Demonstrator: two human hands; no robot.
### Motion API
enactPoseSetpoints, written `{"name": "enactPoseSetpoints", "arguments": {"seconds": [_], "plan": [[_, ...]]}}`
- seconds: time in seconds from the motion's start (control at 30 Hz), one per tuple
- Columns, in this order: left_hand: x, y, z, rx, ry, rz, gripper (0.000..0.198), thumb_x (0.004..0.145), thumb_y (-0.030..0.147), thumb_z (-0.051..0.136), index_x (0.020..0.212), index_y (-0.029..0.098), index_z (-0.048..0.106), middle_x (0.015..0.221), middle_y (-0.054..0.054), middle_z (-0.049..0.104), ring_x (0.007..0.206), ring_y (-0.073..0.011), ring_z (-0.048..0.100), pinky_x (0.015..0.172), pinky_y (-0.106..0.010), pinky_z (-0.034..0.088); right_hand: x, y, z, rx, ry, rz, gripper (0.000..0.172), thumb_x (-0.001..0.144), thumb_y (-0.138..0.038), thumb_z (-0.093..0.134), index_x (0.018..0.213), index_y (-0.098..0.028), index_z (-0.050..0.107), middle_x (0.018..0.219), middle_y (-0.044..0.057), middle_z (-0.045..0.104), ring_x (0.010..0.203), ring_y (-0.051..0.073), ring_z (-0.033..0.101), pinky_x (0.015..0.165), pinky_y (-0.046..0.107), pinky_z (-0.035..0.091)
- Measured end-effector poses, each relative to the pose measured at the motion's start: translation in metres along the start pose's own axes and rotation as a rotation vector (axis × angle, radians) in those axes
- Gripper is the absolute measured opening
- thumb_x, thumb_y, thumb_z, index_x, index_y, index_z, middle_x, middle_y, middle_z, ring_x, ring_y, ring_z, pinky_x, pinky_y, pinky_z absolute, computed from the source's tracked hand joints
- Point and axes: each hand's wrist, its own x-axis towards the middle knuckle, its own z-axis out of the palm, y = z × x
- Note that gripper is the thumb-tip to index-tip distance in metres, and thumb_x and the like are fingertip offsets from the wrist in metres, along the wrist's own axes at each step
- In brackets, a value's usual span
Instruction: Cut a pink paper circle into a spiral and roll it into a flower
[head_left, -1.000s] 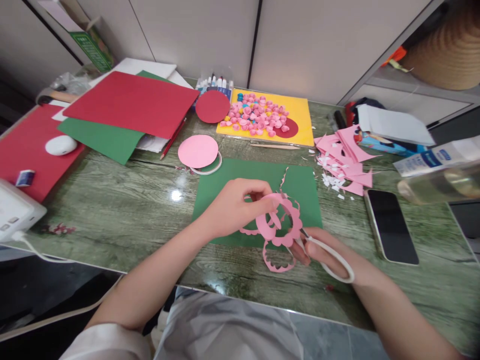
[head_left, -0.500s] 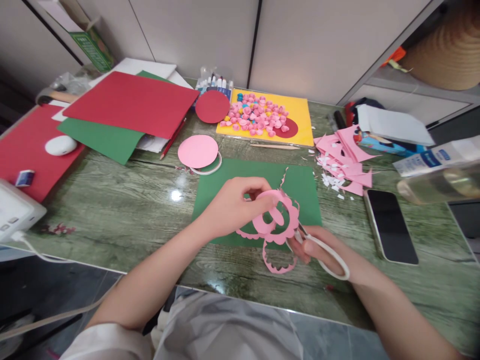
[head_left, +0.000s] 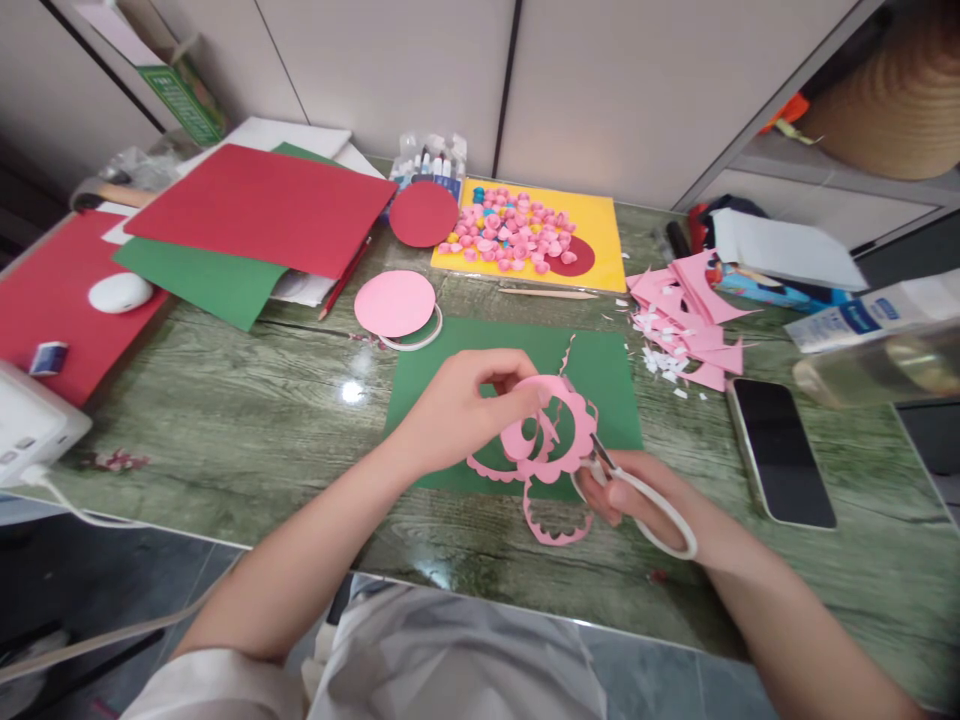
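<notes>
My left hand point(head_left: 457, 410) pinches a pink paper spiral point(head_left: 559, 440) with a scalloped edge, holding it just above a green paper sheet point(head_left: 600, 370). My right hand point(head_left: 645, 495) grips white-handled scissors point(head_left: 652, 505), whose blades meet the right edge of the spiral. A cut scalloped strip point(head_left: 551, 525) of the same pink paper hangs down onto the table below both hands.
A phone point(head_left: 780, 445) lies right of my hands. Pink offcuts point(head_left: 694, 320) sit behind it. Further back are a pink disc point(head_left: 395, 303), a red disc point(head_left: 424, 213), a yellow sheet point(head_left: 600, 225) heaped with small pink pieces, and red and green sheets point(head_left: 255, 210) at the left.
The scissors have crept a little up and left along the spiral's edge. My left hand has turned the pink paper slightly. Everything else stays put.
</notes>
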Motion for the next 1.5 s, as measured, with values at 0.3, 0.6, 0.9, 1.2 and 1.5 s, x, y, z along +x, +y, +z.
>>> {"name": "enactPoseSetpoints", "arguments": {"seconds": [0.3, 0.6, 0.9, 1.2, 1.5], "plan": [[0.0, 0.002, 0.0, -0.01, 0.021, -0.016, 0.022, 0.081, 0.025, 0.051, 0.062, 0.015, 0.054, 0.061, 0.002, 0.053, 0.062, -0.0095, 0.048, 0.061, -0.023, 0.036, 0.002, -0.005, 0.0, -0.001, 0.0, 0.016, 0.05, 0.081, -0.065, 0.042, 0.064, -0.019, 0.037, 0.06, -0.004, 0.032, 0.055, 0.011, 0.028, 0.052, 0.026, 0.021], [0.001, 0.002, -0.002, -0.012, 0.048, -0.02, 0.02, 0.08, 0.024, 0.051, 0.062, 0.014, 0.053, 0.059, 0.003, 0.052, 0.059, -0.0084, 0.045, 0.058, -0.022, 0.035, -0.001, -0.005, -0.002, -0.009, 0.0, 0.075, 0.051, 0.079, -0.066, 0.044, 0.062, -0.019, 0.036, 0.059, -0.005, 0.028, 0.054, 0.01, 0.025, 0.05, 0.025, 0.019], [-0.001, 0.005, -0.007, -0.015, 0.074, -0.03, 0.02, 0.079, 0.025, 0.053, 0.062, 0.014, 0.053, 0.057, 0.004, 0.047, 0.055, -0.0063, 0.042, 0.051, -0.019, 0.032, -0.002, -0.013, -0.004, -0.115, 0.006, 0.141, 0.051, 0.078, -0.066, 0.046, 0.063, -0.02, 0.034, 0.061, -0.005, 0.024, 0.057, 0.01, 0.02, 0.05, 0.024, 0.016], [-0.001, 0.006, -0.008, 0.013, 0.04, -0.044, 0.02, 0.078, 0.026, 0.053, 0.063, 0.014, 0.056, 0.059, 0.003, 0.049, 0.054, -0.0065, 0.044, 0.05, -0.018, 0.034, -0.004, -0.013, -0.004, -0.116, 0.004, 0.138, 0.053, 0.076, -0.069, 0.044, 0.063, -0.02, 0.032, 0.062, -0.005, 0.022, 0.057, 0.011, 0.017, 0.049, 0.024, 0.015], [-0.002, 0.006, -0.009, 0.033, -0.026, -0.057, 0.015, 0.077, 0.023, 0.051, 0.069, 0.015, 0.061, 0.061, 0.002, 0.055, 0.056, -0.0078, 0.048, 0.05, -0.018, 0.036, -0.004, -0.014, -0.003, -0.099, -0.013, 0.163, 0.055, 0.073, -0.073, 0.044, 0.064, -0.02, 0.031, 0.062, -0.005, 0.022, 0.056, 0.01, 0.017, 0.048, 0.024, 0.014]]}}
